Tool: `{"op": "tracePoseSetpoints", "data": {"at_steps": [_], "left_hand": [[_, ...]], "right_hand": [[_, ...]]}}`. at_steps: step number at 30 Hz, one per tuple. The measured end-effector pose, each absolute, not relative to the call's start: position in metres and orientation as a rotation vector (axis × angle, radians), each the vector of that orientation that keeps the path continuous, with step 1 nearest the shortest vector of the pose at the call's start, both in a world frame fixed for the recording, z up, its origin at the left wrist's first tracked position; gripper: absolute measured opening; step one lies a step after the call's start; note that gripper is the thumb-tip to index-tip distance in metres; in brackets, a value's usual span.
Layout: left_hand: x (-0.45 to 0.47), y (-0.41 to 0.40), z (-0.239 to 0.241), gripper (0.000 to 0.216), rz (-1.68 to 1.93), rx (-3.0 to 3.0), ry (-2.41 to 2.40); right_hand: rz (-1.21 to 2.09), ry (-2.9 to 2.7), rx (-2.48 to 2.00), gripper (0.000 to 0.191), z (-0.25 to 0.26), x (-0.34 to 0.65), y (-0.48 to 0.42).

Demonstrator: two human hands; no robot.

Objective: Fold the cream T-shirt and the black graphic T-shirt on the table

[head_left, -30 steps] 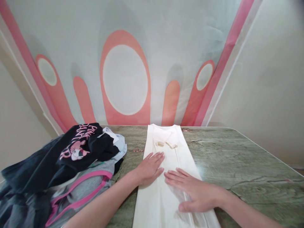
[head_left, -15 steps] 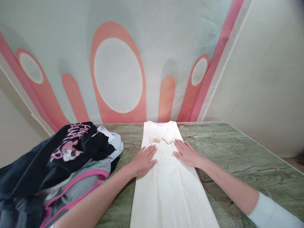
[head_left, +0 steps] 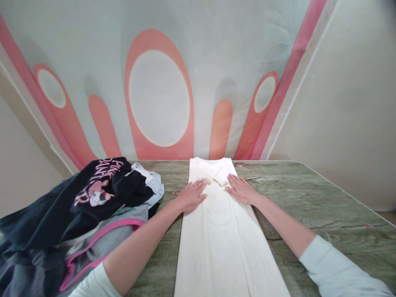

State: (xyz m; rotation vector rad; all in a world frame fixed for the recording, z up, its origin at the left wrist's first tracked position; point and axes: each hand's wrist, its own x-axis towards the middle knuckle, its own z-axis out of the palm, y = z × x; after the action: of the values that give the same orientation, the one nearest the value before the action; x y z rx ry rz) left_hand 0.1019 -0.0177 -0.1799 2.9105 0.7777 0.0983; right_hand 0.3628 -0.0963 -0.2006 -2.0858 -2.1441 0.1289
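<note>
A cream-white garment (head_left: 219, 231), folded into a long narrow strip, lies lengthwise down the middle of a green wood-grain table (head_left: 309, 206). My left hand (head_left: 192, 195) rests flat on its left edge near the far end, fingers stretched out. My right hand (head_left: 240, 190) lies flat on the right edge at about the same height, fingers also spread. Between the two hands, near the collar, a small label or tie (head_left: 216, 181) shows. Neither hand grips anything.
A heap of clothes (head_left: 77, 222) covers the table's left side: a black shirt with a pink cartoon print (head_left: 102, 192) on top, grey fabric with pink trim (head_left: 114, 235) below. A wall hanging with pink ovals (head_left: 161, 95) rises behind the table.
My right hand has slid from the strip's middle up to its far end. My left hand has also moved a little farther up the left edge.
</note>
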Motion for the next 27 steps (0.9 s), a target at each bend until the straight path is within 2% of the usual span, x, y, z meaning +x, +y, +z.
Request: {"op": "tracePoseSetpoints", "data": {"at_steps": [12,21,24,27], "left_hand": [[0.058,-0.063,-0.161,0.057,-0.012,2.897,0.845],[0.013,-0.108,-0.148,0.054,-0.022,2.763,0.631],[0.021,-0.094,-0.149,0.053,0.124,2.619,0.747],[0.046,-0.066,-0.157,0.059,0.426,2.337,0.991]], "right_hand": [[0.197,-2.262,-1.949,0.066,-0.194,0.356,-0.173],[0.433,-2.26,-1.822,0.057,-0.174,0.348,-0.23],[0.417,-2.107,-1.783,0.054,-0.179,0.356,-0.216],[0.36,-1.795,-1.769,0.051,-0.191,0.367,-0.183]]}}
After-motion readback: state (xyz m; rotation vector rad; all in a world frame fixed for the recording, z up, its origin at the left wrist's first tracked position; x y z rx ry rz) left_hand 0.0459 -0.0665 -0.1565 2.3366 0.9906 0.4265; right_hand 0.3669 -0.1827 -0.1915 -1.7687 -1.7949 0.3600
